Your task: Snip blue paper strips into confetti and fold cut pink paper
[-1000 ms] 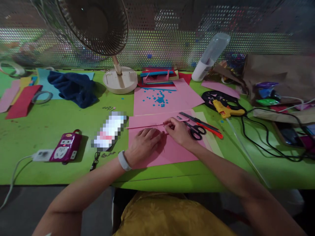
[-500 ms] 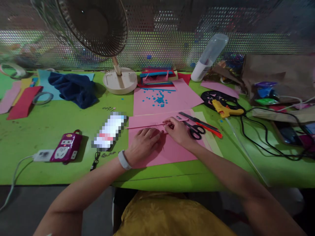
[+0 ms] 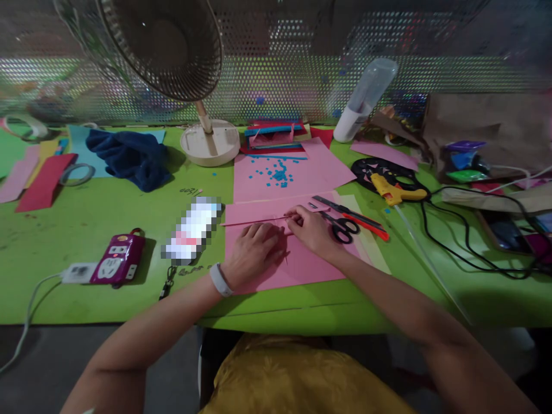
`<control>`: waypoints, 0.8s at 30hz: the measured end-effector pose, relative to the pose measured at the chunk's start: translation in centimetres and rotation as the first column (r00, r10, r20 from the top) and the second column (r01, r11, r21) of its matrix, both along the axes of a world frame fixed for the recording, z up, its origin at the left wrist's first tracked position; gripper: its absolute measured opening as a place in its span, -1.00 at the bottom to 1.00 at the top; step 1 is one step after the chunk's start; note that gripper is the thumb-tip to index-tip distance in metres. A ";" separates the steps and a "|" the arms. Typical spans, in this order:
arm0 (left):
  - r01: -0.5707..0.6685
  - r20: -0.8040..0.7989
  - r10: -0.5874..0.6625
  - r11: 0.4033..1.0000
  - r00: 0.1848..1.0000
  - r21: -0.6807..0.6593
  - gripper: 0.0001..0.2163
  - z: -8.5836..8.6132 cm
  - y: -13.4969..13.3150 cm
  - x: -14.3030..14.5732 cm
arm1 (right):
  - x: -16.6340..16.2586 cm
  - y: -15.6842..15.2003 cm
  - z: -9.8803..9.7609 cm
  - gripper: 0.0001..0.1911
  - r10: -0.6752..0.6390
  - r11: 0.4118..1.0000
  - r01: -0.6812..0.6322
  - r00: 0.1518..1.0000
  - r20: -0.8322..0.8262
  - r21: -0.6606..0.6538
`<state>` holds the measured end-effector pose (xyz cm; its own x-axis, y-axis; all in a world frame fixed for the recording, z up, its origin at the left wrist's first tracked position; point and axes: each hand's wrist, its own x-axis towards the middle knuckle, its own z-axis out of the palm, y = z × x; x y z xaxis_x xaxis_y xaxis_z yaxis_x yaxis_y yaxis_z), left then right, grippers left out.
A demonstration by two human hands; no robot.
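Observation:
A pink paper sheet [image 3: 310, 267] lies on the green table under both hands. My left hand [image 3: 252, 253] rests low on it, fingers bent and closed, and what they hold, if anything, is hidden. Touching its fingertips from the right, my right hand [image 3: 308, 229] pinches at the end of a narrow pink paper strip [image 3: 254, 218]. Black-handled scissors [image 3: 344, 230] lie just right of that hand, beside an orange-and-black box cutter [image 3: 364, 224]. Behind is another pink sheet [image 3: 254, 187] with small blue paper bits [image 3: 280, 172] scattered over it.
A phone [image 3: 192, 230] and a purple power socket [image 3: 118, 259] lie on the left. A fan [image 3: 209, 144] and a dark blue cloth [image 3: 129, 155] stand behind them. On the right are a yellow glue gun [image 3: 394, 192], its black cord, and a white bottle [image 3: 349, 123].
My left fingers have shifted slightly on the pink paper, while my right hand stays nearly in place. The view has moved very little.

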<state>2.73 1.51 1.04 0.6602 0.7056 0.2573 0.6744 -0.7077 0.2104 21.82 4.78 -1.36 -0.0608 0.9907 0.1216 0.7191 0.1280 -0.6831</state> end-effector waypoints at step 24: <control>0.011 -0.072 -0.007 0.998 0.997 0.057 -0.67 0.2 -0.3 0.6 | 1.5 -0.4 3.7 -0.74 0.171 0.948 -0.219 0.962 0.215 0.229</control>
<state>3.34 1.26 1.27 0.6850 0.6849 0.2485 0.6797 -0.7235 0.1206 23.31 4.38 2.33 -0.2959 0.8966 0.3295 0.7758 0.4268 -0.4647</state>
